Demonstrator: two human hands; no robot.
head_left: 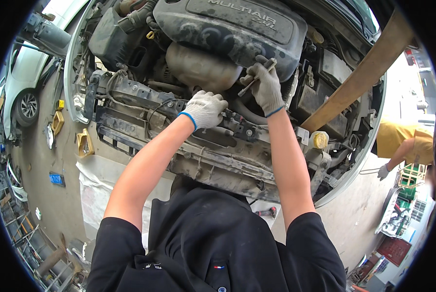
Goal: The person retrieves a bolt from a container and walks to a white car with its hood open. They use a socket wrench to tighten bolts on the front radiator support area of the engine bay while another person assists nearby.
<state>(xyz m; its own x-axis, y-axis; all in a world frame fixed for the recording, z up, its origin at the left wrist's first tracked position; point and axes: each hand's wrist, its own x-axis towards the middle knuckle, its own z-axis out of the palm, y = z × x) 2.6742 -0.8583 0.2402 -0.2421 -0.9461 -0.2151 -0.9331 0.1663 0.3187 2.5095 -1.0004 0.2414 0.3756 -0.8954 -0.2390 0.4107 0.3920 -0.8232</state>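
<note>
My left hand [206,109], in a white knit glove with a blue cuff, is closed at the upper front crossmember [137,91] of an opened car. Its curled fingers hide whatever they may hold. My right hand [265,87], gloved alike, grips a slim metal hand tool [247,88], which slants down to the left; its exact kind is unclear. Just beyond both hands lies a rounded, dusty metal heat shield [198,65]. The dark plastic engine cover [227,24] is behind it, near my right fingertips.
A brown bar [359,73] slants across the bay's right side, above the battery area. A yellow-capped reservoir [320,139] sits near the right front corner. Another person [408,141] in yellow stands at right. Yellow blocks [85,143] and a white sheet [101,187] lie on the floor at left.
</note>
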